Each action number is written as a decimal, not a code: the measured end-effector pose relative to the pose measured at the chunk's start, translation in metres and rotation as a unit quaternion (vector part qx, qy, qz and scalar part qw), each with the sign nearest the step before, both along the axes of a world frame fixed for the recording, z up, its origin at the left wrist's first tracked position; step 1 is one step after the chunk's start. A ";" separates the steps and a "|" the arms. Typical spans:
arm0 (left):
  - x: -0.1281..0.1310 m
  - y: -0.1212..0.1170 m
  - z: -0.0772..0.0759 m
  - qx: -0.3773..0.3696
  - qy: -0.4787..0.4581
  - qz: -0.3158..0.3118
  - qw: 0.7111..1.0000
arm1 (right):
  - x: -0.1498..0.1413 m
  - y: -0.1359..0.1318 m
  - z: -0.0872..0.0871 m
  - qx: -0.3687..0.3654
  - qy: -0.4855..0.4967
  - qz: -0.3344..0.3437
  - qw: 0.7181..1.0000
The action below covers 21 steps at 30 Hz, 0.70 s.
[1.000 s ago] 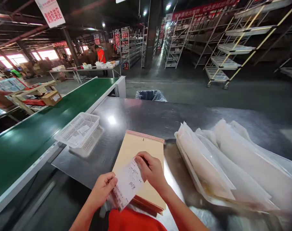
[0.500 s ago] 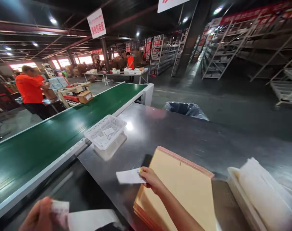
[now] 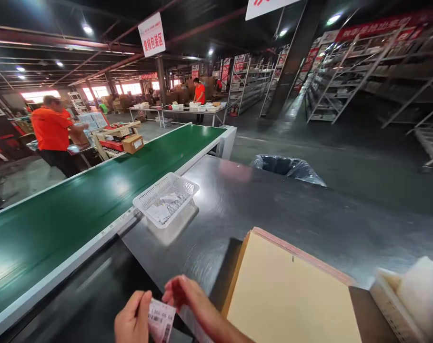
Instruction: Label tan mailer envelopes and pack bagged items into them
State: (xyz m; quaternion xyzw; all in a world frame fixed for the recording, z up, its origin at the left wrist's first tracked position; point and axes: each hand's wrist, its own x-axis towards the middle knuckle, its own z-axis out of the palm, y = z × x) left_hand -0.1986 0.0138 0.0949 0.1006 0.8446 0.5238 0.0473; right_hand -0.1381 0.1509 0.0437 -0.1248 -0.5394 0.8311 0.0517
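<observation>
Left hand [image 3: 133, 318] clamped on printed label [image 3: 161, 320], right hand [image 3: 189, 297] just beside it, grip cannot be told, label left of tan envelope stack [image 3: 295, 295], white basket [image 3: 150, 206] with paper slips [image 3: 161, 212] beyond, green conveyor [image 3: 105, 190] alongside.

Hanging white sign [image 3: 152, 34] bore red characters "复核包装区", well readable. Slip [image 3: 160, 324] in left grip [image 3: 145, 309] showed bar code and printed line; "356 00" could be made out, its ends unclear. Second hanging sign [image 3: 269, 5] was cut by top edge. Banner [image 3: 373, 29] and carton label [image 3: 137, 143] were not surely readable.
</observation>
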 end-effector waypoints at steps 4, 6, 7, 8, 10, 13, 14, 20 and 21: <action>0.019 0.046 0.006 0.037 -0.043 -0.175 0.983 | 0.075 0.000 0.026 0.198 0.008 -0.154 0.968; 0.033 0.067 0.013 0.065 -0.081 -0.272 0.957 | 0.104 0.018 0.049 0.229 -0.035 -0.251 0.940; 0.040 0.075 0.016 0.082 -0.115 -0.330 0.933 | 0.118 0.029 0.060 0.213 -0.048 -0.295 0.930; 0.048 0.083 0.019 0.095 -0.158 -0.394 0.901 | 0.132 0.041 0.071 0.184 -0.053 -0.334 0.923; 0.063 0.093 0.024 0.100 -0.257 -0.517 0.811 | 0.159 0.065 0.085 0.121 -0.054 -0.396 0.909; 0.088 0.100 0.023 0.071 -0.352 -0.614 0.702 | 0.196 0.090 0.084 0.082 -0.069 -0.431 0.896; 0.096 0.100 0.020 0.064 -0.358 -0.623 0.692 | 0.205 0.095 0.079 0.075 -0.077 -0.432 0.895; 0.127 0.103 0.004 0.011 -0.318 -0.588 0.743 | 0.246 0.088 0.042 0.211 -0.124 -0.522 0.817; 0.130 0.104 0.003 0.007 -0.313 -0.583 0.750 | 0.252 0.083 0.041 0.281 -0.124 -0.544 0.781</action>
